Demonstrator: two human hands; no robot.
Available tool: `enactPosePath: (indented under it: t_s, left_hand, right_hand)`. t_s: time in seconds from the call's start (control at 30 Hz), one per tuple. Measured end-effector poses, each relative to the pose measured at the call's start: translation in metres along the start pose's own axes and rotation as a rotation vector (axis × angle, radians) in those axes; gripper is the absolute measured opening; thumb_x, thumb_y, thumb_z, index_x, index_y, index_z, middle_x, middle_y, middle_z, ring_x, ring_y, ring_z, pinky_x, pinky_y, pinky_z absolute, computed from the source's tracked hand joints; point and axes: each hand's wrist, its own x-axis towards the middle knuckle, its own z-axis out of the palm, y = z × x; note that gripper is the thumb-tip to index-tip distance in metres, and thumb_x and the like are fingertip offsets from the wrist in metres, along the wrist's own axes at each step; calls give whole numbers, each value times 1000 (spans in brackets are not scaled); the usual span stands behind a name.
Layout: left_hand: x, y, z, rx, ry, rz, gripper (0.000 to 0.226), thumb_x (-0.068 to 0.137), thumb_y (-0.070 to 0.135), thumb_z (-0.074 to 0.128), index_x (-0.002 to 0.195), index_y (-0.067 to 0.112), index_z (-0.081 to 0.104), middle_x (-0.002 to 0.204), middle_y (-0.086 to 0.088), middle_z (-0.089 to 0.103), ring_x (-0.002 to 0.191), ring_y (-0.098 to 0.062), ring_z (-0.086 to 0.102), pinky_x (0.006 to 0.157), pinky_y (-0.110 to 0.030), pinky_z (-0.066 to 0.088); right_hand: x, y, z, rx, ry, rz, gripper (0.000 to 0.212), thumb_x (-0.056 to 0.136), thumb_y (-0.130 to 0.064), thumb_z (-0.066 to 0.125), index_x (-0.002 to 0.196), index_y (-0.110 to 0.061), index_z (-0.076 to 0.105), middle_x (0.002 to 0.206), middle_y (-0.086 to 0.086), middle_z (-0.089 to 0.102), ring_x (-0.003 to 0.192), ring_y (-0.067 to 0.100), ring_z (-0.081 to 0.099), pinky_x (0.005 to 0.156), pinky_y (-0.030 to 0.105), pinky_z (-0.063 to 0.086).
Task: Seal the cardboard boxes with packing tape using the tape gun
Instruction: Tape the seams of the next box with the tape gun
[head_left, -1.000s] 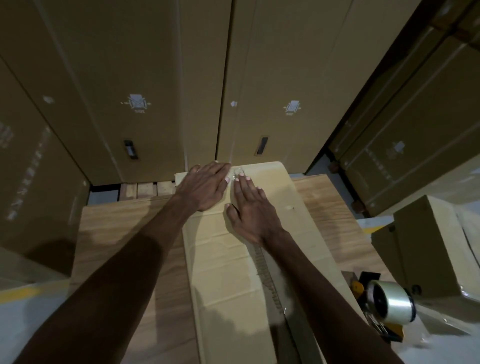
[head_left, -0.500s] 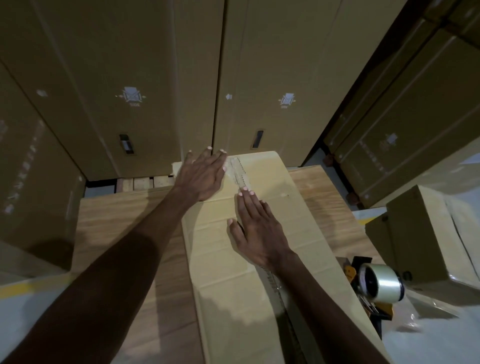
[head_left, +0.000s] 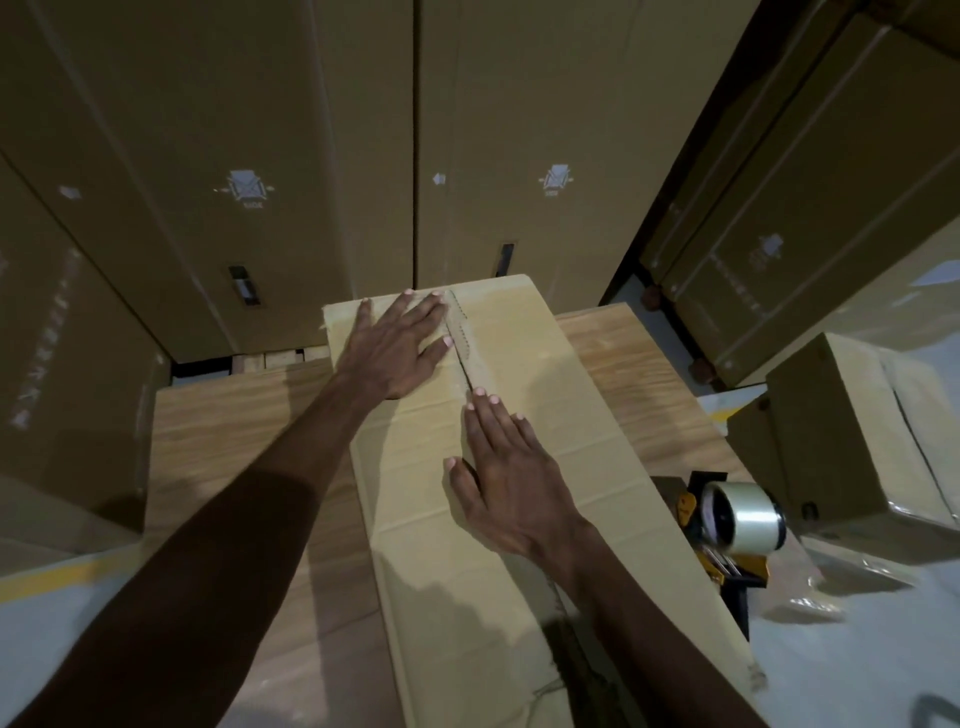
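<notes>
Tape (head_left: 460, 338) is seen laid along the centre seam at the far end of the long cardboard box (head_left: 545, 374), which lies lengthwise on a wooden table (head_left: 223, 441). The left hand (head_left: 397, 348) is pressed flat on the left flap at the far end, fingers straight and spread, nothing grasped. The right hand (head_left: 506, 483) is laid flat nearer in, just right of the seam, fingers extended with the tips touching the tape line; nothing is held by it either. The tape gun (head_left: 727, 525) is parked on the table at the right edge of the box, untouched, its clear roll facing the viewer. The far stretch of the seam is judged to be taped and in the course of being smoothed down. At the near end a dark gap shows between the flaps, so that part appears unsealed. A smaller box (head_left: 857, 441) stands at the far right; whether it has been sealed cannot be told.
</notes>
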Motion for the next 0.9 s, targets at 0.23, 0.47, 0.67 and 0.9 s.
enactPosePath:
  t_s: [0.23,0.47,0.67,0.9]
  left_hand:
    - [-32,33,8,-34,-26,-71,74,99,69,15,161,30,9,169,13,-2,156,-20,-4,120,-63,-2]
    - [-34,37,6,-8,-43,-105,84,91,80,12,161,33,10,168,15,-3,156,-16,-3,120,-62,1]
    - [-39,44,6,-10,-18,-130,82,94,78,13,161,32,12,169,12,-1,156,-19,-1,120,-62,3]
    - [-87,84,14,-55,-22,-132,66,104,61,15,161,30,10,168,14,0,156,-19,-2,121,-61,-1]
  right_hand:
    - [-11,3,4,25,8,-7,74,101,-48,20,161,-6,13,170,10,2,157,19,-3,126,36,-2]
    - [-30,-4,1,32,25,9,70,103,-45,29,159,-3,22,168,14,13,156,25,9,125,37,4]
    - [-70,-1,8,24,39,-16,74,99,-49,26,157,-3,27,167,15,19,156,24,14,124,33,2]
    - [-70,2,8,30,0,-24,73,103,-50,26,160,-6,18,169,12,9,157,20,3,125,34,-1]
